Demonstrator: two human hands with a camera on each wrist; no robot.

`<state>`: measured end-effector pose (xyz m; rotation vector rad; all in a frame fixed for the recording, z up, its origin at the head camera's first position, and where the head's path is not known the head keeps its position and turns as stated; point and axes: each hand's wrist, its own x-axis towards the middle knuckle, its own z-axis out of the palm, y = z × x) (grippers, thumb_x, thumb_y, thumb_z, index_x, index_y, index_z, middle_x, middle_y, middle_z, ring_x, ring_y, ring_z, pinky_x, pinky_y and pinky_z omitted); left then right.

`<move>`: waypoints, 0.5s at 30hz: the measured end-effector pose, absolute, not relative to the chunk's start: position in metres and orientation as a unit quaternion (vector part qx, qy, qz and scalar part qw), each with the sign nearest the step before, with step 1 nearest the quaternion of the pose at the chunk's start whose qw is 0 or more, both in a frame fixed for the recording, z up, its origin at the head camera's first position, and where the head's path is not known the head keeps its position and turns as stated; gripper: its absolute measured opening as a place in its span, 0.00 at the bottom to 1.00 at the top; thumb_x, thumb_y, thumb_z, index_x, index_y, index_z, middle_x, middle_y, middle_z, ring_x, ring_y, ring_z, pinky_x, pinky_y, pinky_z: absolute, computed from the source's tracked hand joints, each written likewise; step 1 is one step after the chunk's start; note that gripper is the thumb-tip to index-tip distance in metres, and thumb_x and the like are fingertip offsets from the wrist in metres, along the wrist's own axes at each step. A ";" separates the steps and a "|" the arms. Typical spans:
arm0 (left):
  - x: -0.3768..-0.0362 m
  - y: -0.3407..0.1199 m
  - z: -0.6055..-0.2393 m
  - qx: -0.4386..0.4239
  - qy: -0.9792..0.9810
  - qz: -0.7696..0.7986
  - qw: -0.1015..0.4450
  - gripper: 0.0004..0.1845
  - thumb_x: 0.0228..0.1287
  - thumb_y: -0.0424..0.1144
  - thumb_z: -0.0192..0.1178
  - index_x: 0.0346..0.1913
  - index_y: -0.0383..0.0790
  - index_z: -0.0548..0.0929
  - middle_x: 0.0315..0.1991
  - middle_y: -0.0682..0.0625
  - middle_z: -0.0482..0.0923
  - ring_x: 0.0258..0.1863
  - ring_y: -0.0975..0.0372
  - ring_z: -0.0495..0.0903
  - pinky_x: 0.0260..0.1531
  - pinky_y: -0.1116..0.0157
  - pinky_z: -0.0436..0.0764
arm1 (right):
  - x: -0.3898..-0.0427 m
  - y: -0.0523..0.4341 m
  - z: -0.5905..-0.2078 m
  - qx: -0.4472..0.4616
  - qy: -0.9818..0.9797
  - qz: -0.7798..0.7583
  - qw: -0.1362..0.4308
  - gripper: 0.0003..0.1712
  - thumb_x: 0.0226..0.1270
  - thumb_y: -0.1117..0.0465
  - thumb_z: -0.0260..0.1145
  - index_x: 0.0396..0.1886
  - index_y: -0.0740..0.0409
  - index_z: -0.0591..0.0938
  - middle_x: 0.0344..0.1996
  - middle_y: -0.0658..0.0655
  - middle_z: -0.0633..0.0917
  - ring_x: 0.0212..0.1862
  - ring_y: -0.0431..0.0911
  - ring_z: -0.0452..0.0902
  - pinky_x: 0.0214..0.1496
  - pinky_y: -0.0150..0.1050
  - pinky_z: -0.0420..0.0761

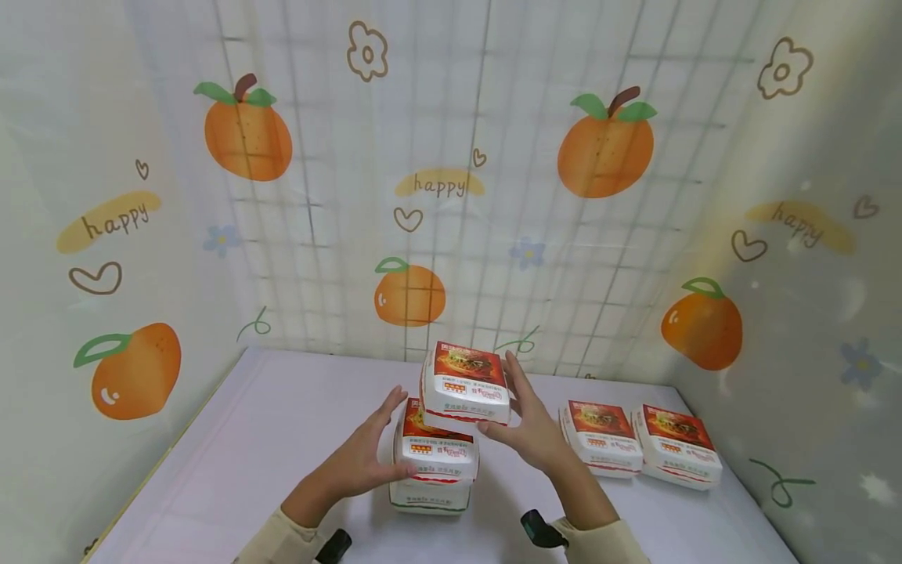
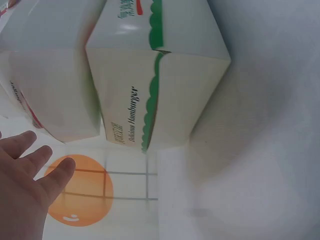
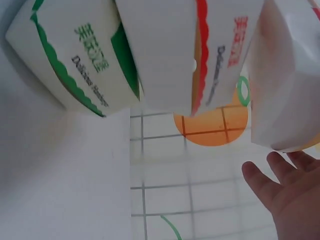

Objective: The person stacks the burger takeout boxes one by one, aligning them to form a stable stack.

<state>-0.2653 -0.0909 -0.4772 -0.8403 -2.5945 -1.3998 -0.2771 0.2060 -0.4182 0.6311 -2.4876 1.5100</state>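
Stack of three burger boxes near the front middle of the desk (image 1: 247, 423): green-trim bottom box (image 1: 430, 496), red-trim middle box (image 1: 437, 446), and a top box (image 1: 467, 384) sitting offset to the right and back, overhanging the middle one. Left hand (image 1: 366, 454) is at the left side of the middle box, fingers straight and slightly spread, fingertips at or just touching the box wall; contact can't be confirmed from the head view. Left wrist view shows the fingers (image 2: 47, 175) extended and apart, with nothing gripped, just short of the boxes. Right hand (image 1: 532, 427) is at the right side of the top box, fingers straight and pointing up along its side wall, palm below its lower right corner; looks like touching, not wrapped. Right wrist view shows the fingers (image 3: 280, 175) open under the box edge, nothing clamped. Two more red-trim boxes sit side by side on the right of the desk, well apart from the stack: near one (image 1: 600, 437), far one (image 1: 676, 445). Backdrop (image 1: 437, 180) is a sheet printed with oranges and "happy" over a wire grid.
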 end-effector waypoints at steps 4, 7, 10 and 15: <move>-0.264 -0.091 -0.476 -0.278 -0.839 -0.466 0.046 0.57 0.52 0.64 0.67 0.77 0.67 0.39 0.75 0.64 0.49 0.72 0.57 0.56 0.63 0.43 0.63 | -0.273 0.201 -0.418 0.220 -0.832 0.504 0.078 0.64 0.53 0.47 0.76 0.78 0.34 0.42 0.76 0.52 0.52 0.75 0.53 0.46 0.67 0.65 0.57; -0.264 -0.091 -0.475 -0.287 -0.832 -0.472 0.050 0.58 0.52 0.64 0.68 0.77 0.66 0.38 0.75 0.63 0.50 0.71 0.54 0.57 0.62 0.42 0.64 | -0.270 0.198 -0.418 0.224 -0.832 0.502 0.076 0.64 0.52 0.47 0.77 0.78 0.34 0.42 0.76 0.52 0.51 0.75 0.52 0.46 0.67 0.65 0.57; -0.263 -0.091 -0.473 -0.297 -0.825 -0.476 0.060 0.58 0.54 0.62 0.68 0.77 0.64 0.37 0.75 0.60 0.50 0.71 0.52 0.58 0.62 0.42 0.64 | -0.267 0.195 -0.417 0.226 -0.834 0.498 0.075 0.65 0.51 0.47 0.77 0.78 0.36 0.43 0.76 0.53 0.52 0.75 0.53 0.47 0.67 0.64 0.58; -0.264 -0.090 -0.473 -0.304 -0.819 -0.480 0.080 0.56 0.57 0.59 0.67 0.78 0.61 0.38 0.75 0.58 0.51 0.69 0.50 0.61 0.61 0.42 0.65 | -0.261 0.189 -0.416 0.225 -0.837 0.493 0.073 0.67 0.49 0.47 0.78 0.79 0.37 0.43 0.76 0.52 0.53 0.75 0.54 0.48 0.66 0.65 0.58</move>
